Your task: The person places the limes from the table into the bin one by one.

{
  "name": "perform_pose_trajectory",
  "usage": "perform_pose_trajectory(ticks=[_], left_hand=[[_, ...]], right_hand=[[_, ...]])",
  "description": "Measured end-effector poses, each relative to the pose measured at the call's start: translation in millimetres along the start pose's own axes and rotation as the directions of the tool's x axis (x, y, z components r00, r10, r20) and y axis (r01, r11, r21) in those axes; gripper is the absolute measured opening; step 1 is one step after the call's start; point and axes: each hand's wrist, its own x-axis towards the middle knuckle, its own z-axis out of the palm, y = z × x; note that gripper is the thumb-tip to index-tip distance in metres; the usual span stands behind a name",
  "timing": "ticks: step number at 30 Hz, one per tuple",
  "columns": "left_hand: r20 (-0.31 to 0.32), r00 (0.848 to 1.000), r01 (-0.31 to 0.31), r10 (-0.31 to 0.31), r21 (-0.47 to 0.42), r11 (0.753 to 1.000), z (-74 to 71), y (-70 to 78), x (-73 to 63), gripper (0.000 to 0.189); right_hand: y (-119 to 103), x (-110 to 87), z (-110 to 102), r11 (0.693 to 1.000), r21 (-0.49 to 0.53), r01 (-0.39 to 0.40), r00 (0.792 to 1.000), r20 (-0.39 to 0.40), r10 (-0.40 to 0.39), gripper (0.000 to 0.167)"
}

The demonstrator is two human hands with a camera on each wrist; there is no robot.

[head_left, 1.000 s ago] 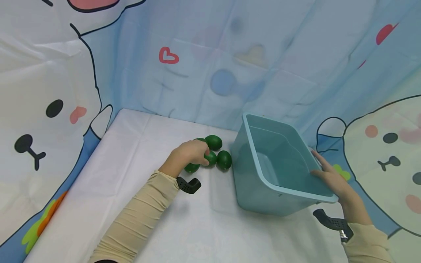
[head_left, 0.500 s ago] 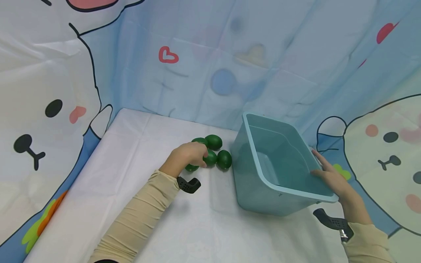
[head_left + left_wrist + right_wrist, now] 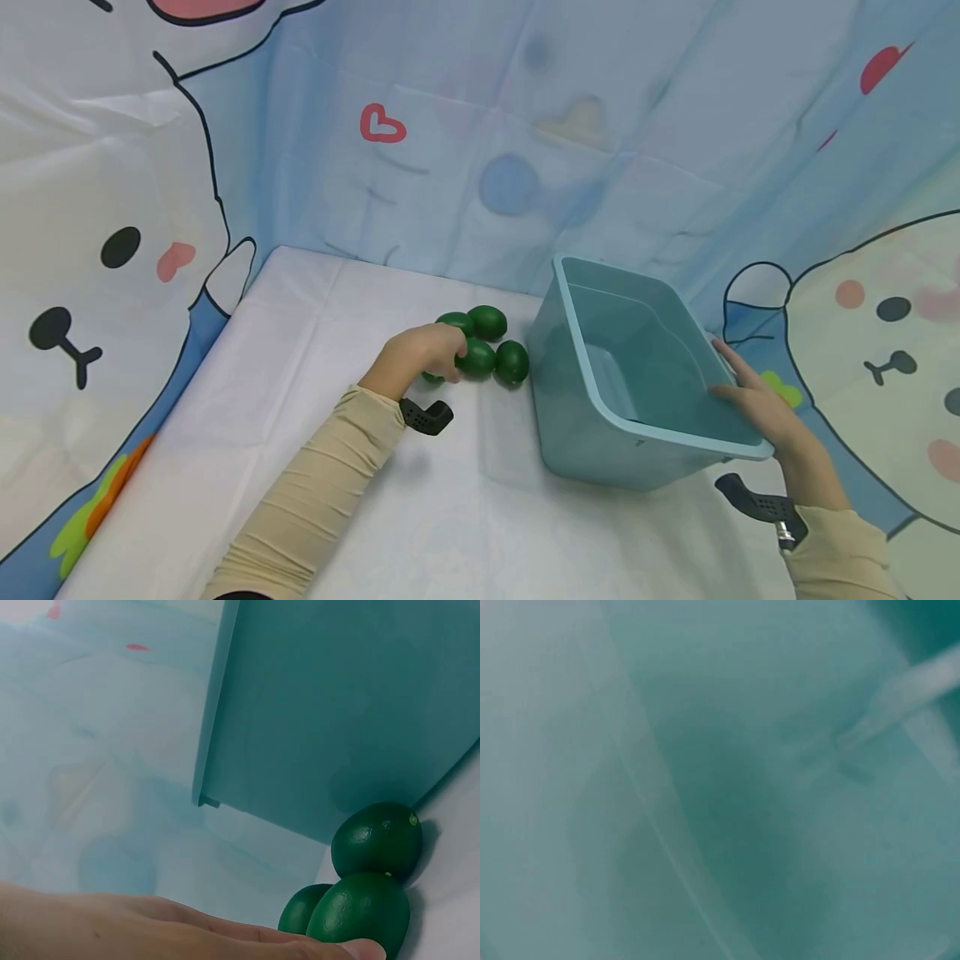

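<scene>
Several glossy dark green limes lie clustered on the white tabletop, among them a middle lime (image 3: 476, 358), a right lime (image 3: 512, 363) and a back lime (image 3: 487, 322). My left hand (image 3: 423, 354) is low over the cluster's left side, fingers pointing down beside the middle lime. Another lime (image 3: 432, 377) is mostly hidden under that hand. The left wrist view shows extended fingers, a fingertip (image 3: 367, 949) overlapping the nearest lime (image 3: 360, 907). My right hand (image 3: 757, 408) grips the right rim of a teal plastic bin (image 3: 585, 417), thumb inside. The bin leans toward me.
The bin stands just right of the limes, its wall (image 3: 330, 712) rising behind them in the left wrist view. A printed cloth (image 3: 450, 183) hangs behind and at both sides of the table (image 3: 420, 517). The right wrist view is filled by blurred teal plastic.
My left hand has shifted slightly left, showing more of the middle lime and covering more of the lower left one. The right hand and the bin have stayed in place.
</scene>
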Motion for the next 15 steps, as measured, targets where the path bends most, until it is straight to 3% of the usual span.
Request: perform_pose_trajectory(ticks=[15], left_hand=[[0.083,0.996,0.022,-0.024,0.033,0.999,4.3,-11.2,7.2,0.059]], right_hand=[[1.5,0.4,-0.9,1.000,0.004,-0.004,1.000,-0.002,0.004,0.071]])
